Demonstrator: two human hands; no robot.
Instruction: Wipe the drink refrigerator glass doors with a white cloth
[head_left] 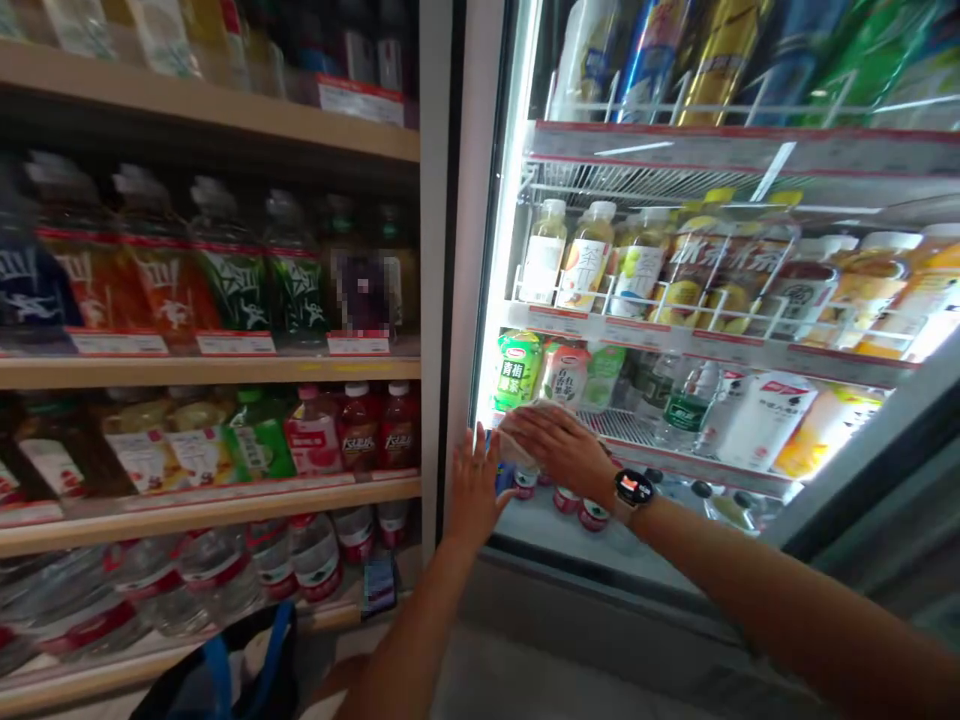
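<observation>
My left hand point(476, 488) is raised against the left edge of the lit drinks fridge, fingers stretched and apart, with nothing in it. Just to its right, my right hand point(559, 450) lies flat over a thin pale cloth point(516, 445), which shows around the fingers; its exact kind is hard to make out. A dark smartwatch point(634, 487) is on the right wrist. Behind the hands stand a green tea bottle point(517, 365) and a red-labelled tea bottle point(564, 372) on the lower fridge shelf. A small blue patch shows between the hands, partly hidden.
Wooden shelves point(225, 372) with several rows of bottled drinks fill the left side. A grey upright post point(436, 250) divides them from the fridge. Wire-fronted fridge shelves point(705, 345) hold more bottles. At the bottom left is a dark bag point(217, 665) with blue straps.
</observation>
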